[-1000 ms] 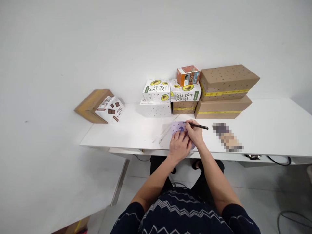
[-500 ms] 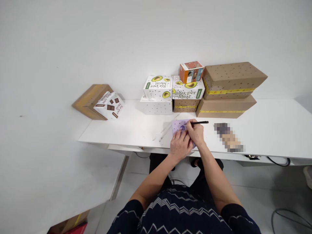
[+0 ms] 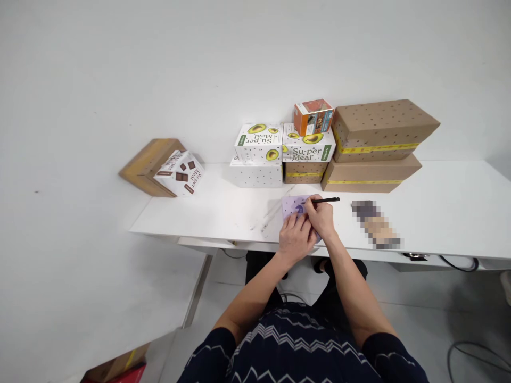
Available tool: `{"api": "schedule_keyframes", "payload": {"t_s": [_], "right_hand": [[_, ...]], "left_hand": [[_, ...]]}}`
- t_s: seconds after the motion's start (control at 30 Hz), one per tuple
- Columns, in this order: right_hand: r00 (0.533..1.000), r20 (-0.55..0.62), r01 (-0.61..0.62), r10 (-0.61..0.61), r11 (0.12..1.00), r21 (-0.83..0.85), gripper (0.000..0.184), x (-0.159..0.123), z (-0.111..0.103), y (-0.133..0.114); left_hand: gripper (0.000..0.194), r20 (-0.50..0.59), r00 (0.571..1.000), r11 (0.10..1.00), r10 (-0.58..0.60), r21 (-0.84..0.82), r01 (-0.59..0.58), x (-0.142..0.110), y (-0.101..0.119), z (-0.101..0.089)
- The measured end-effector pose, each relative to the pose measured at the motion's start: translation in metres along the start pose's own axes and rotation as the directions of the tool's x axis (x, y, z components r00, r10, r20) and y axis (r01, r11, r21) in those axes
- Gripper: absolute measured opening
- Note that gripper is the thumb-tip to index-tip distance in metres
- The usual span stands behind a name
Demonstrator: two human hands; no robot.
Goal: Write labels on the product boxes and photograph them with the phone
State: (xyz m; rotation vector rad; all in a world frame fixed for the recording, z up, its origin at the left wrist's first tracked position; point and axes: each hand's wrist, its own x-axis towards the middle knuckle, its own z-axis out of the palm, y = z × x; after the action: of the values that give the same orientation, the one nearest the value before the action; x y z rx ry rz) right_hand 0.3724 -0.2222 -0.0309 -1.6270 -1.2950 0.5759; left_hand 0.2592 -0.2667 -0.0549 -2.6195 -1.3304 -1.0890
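Observation:
A purple sheet or card (image 3: 289, 204) with dark dots and a darker figure lies near the front edge of the white table. My left hand (image 3: 296, 237) rests flat on its lower part, fingers stretched forward and nothing held. In my right hand (image 3: 320, 217) is a black pen (image 3: 329, 200), its tip end at the purple surface and its back end pointing right. The two hands touch or nearly touch. Both cover much of the sheet, so its lower part is mostly hidden.
Behind the hands stand white avocado-print boxes (image 3: 261, 175), a small orange box (image 3: 313, 118) on top, and brown cartons (image 3: 379, 127) with yellow tape. A chocolate-print box (image 3: 181, 175) leans at a carton on the left. A blurred-out object (image 3: 375, 224) lies right on the white table (image 3: 451, 213).
The pen's back end has shifted very slightly left. My left hand stays in place on the purple sheet, and the view has moved a touch.

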Motion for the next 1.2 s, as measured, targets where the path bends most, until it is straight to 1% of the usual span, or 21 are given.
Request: {"api": "schedule_keyframes", "payload": {"t_s": [0.1,0.17,0.27,0.33,0.37,0.4,0.43,0.47,0.53,0.6,0.63,0.7,0.77,0.87,0.93,0.97,1.0,1.03,1.1,1.13,1.2], "right_hand": [[0.999,-0.035,-0.019,0.021,0.999,0.043,0.022,-0.001,0.001,0.002],[0.992,-0.114,-0.045,0.059,0.991,0.127,0.023,-0.002,-0.001,0.005],[0.959,-0.234,-0.088,0.158,0.954,0.286,0.025,-0.003,-0.012,0.016],[0.943,-0.267,-0.117,0.198,0.95,0.29,0.027,-0.004,-0.024,0.029],[0.946,-0.257,-0.139,0.198,0.963,0.23,0.026,-0.004,-0.031,0.037],[0.956,-0.223,-0.165,0.19,0.978,0.125,0.025,-0.005,-0.037,0.045],[0.969,-0.162,-0.19,0.185,0.982,-0.016,0.023,-0.006,-0.041,0.053],[0.977,-0.082,-0.209,0.197,0.963,-0.171,0.021,-0.008,-0.045,0.06],[0.962,0.054,-0.218,0.268,0.872,-0.438,0.022,-0.011,-0.046,0.068],[0.933,0.094,-0.229,0.346,0.778,-0.585,0.028,-0.015,-0.043,0.069],[0.923,0.088,-0.243,0.375,0.744,-0.622,0.032,-0.017,-0.041,0.068],[0.911,0.069,-0.266,0.407,0.705,-0.657,0.039,-0.02,-0.038,0.064],[0.918,0.031,-0.274,0.396,0.688,-0.672,0.043,-0.022,-0.042,0.063],[0.957,-0.12,-0.265,0.263,0.635,-0.725,0.046,-0.023,-0.063,0.075],[0.955,-0.244,-0.296,0.169,0.57,-0.766,0.053,-0.023,-0.084,0.089],[0.945,-0.289,-0.325,0.154,0.546,-0.772,0.059,-0.023,-0.095,0.097],[0.938,-0.303,-0.346,0.17,0.535,-0.771,0.064,-0.022,-0.106,0.104],[0.934,-0.289,-0.357,0.209,0.536,-0.765,0.067,-0.022,-0.115,0.111],[0.936,-0.211,-0.338,0.281,0.556,-0.759,0.065,-0.021,-0.128,0.119],[0.938,-0.176,-0.323,0.299,0.564,-0.76,0.062,-0.022,-0.131,0.121],[0.939,-0.171,-0.318,0.298,0.566,-0.76,0.059,-0.025,-0.132,0.12]], "left_hand": [[0.032,-0.002,1.0,1.0,0.011,0.002,-0.011,0.0,0.0,0.0],[0.031,-0.004,1.0,1.0,0.007,-0.012,-0.007,0.0,-0.001,0.0],[0.028,0.0,1.0,1.0,0.004,-0.029,-0.004,-0.001,-0.001,0.0],[0.027,0.003,1.0,1.0,0.015,-0.016,-0.015,0.0,-0.001,0.0],[0.026,0.0,1.0,1.0,0.018,-0.006,-0.018,0.0,0.0,-0.001],[0.025,-0.005,1.0,1.0,0.017,0.001,-0.017,0.0,0.0,-0.001],[0.024,-0.01,1.0,1.0,0.015,0.003,-0.015,0.001,0.001,-0.001],[0.023,-0.012,1.0,1.0,0.012,0.001,-0.011,0.001,0.001,-0.002],[0.023,-0.01,1.0,1.0,0.01,0.003,-0.01,0.002,0.002,-0.002],[0.022,-0.002,1.0,1.0,0.021,0.024,-0.02,0.002,0.002,-0.002],[0.022,0.001,1.0,0.999,0.027,0.04,-0.027,0.002,0.003,-0.002],[0.022,-0.001,0.999,0.997,0.037,0.074,-0.037,0.001,0.002,-0.001],[0.022,-0.01,0.999,0.994,0.044,0.105,-0.042,0.0,0.001,0.0],[0.021,-0.027,0.998,0.989,0.061,0.133,-0.057,-0.001,0.001,0.0],[0.021,-0.042,0.997,0.988,0.072,0.138,-0.066,-0.001,0.0,0.001],[0.021,-0.052,0.996,0.988,0.075,0.137,-0.067,-0.001,0.0,0.001],[0.021,-0.062,0.995,0.989,0.076,0.134,-0.067,-0.001,0.0,0.001],[0.02,-0.07,0.995,0.989,0.075,0.13,-0.066,-0.002,-0.001,0.001],[0.017,-0.089,0.993,0.991,0.081,0.116,-0.071,-0.003,-0.002,0.002],[0.014,-0.096,0.991,0.991,0.091,0.11,-0.08,-0.004,-0.003,0.003],[0.012,-0.104,0.988,0.989,0.115,0.102,-0.105,-0.006,-0.005,0.005]]}}
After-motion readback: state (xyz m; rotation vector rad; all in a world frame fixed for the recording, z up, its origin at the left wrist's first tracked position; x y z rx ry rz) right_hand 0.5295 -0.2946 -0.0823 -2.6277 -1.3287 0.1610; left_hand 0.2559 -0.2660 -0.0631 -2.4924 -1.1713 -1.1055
